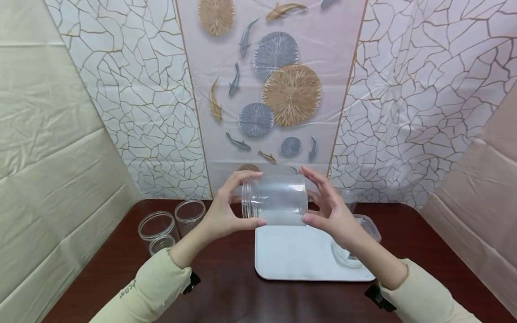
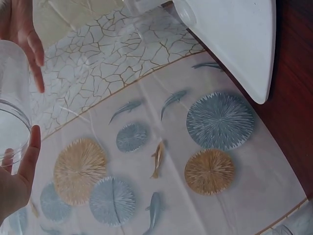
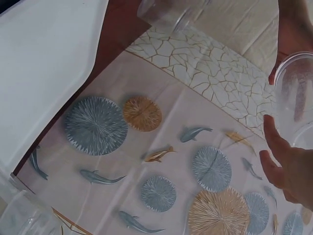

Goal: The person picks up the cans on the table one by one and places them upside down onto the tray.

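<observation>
A clear plastic jar [image 1: 276, 199] lies sideways in the air above the table, its threaded mouth toward the left. My left hand [image 1: 226, 206] grips it round the mouth end, thumb below and fingers above. At the base end, my right hand [image 1: 329, 206] holds the jar with the thumb at the lower edge and the fingers spread at the top and behind. The left wrist view shows the same jar [image 2: 13, 93] at its left edge, partly cut off. In the right wrist view the jar [image 3: 298, 93] is cut off at the right.
Several clear jars stand at the table's left, among them a large jar [image 1: 156, 225], a second jar [image 1: 190, 211] and a smaller one [image 1: 161, 244]. A white tray [image 1: 295, 258] lies right of centre. Clear containers [image 1: 369, 229] are on its right side, partly behind my right forearm.
</observation>
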`<state>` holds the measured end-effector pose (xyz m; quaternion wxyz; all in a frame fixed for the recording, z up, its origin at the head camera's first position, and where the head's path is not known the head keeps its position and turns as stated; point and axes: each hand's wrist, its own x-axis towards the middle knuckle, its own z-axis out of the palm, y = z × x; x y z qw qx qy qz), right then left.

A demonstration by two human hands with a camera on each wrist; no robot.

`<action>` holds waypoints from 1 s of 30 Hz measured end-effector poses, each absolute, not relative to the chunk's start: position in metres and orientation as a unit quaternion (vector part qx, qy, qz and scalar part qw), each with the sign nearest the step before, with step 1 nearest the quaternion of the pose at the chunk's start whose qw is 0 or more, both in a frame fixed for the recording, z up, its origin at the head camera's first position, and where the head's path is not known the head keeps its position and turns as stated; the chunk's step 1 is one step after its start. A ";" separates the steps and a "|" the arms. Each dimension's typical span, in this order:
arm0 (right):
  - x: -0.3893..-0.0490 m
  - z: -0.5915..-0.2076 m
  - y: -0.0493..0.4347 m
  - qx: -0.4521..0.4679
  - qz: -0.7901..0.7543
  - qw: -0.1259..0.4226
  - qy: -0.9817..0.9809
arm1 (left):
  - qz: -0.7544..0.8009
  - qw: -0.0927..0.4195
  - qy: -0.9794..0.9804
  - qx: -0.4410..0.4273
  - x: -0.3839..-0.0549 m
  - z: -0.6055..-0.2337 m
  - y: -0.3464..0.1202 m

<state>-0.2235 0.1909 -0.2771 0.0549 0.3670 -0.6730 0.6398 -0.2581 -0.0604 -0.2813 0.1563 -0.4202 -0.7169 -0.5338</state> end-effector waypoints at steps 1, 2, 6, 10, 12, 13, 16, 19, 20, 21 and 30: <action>-0.223 -0.277 0.191 0.375 0.640 0.055 -0.669 | -0.533 0.157 -0.717 -0.421 -0.257 -0.282 -0.061; -0.222 -0.277 0.190 0.380 0.640 0.056 -0.665 | -0.534 0.157 -0.716 -0.421 -0.257 -0.282 -0.061; -0.219 -0.276 0.188 0.389 0.632 0.071 -0.666 | -0.536 0.158 -0.715 -0.419 -0.254 -0.284 -0.062; -0.215 -0.278 0.185 0.374 0.605 0.107 -0.695 | -0.540 0.157 -0.714 -0.418 -0.251 -0.286 -0.062; -0.214 -0.278 0.184 0.367 0.587 0.126 -0.711 | -0.539 0.159 -0.715 -0.416 -0.250 -0.286 -0.063; -0.214 -0.279 0.183 0.362 0.580 0.132 -0.718 | -0.538 0.160 -0.717 -0.413 -0.250 -0.287 -0.064; -0.214 -0.279 0.181 0.350 0.563 0.140 -0.736 | -0.535 0.163 -0.724 -0.405 -0.250 -0.288 -0.066; -0.215 -0.280 0.181 0.343 0.554 0.142 -0.745 | -0.532 0.162 -0.728 -0.401 -0.251 -0.290 -0.067; -0.215 -0.281 0.181 0.343 0.554 0.142 -0.745 | -0.531 0.163 -0.728 -0.403 -0.251 -0.291 -0.068; -0.215 -0.281 0.181 0.344 0.554 0.143 -0.745 | -0.531 0.162 -0.727 -0.404 -0.251 -0.292 -0.068; -0.219 -0.282 0.184 0.390 0.579 0.139 -0.703 | -0.563 0.148 -0.687 -0.435 -0.251 -0.295 -0.072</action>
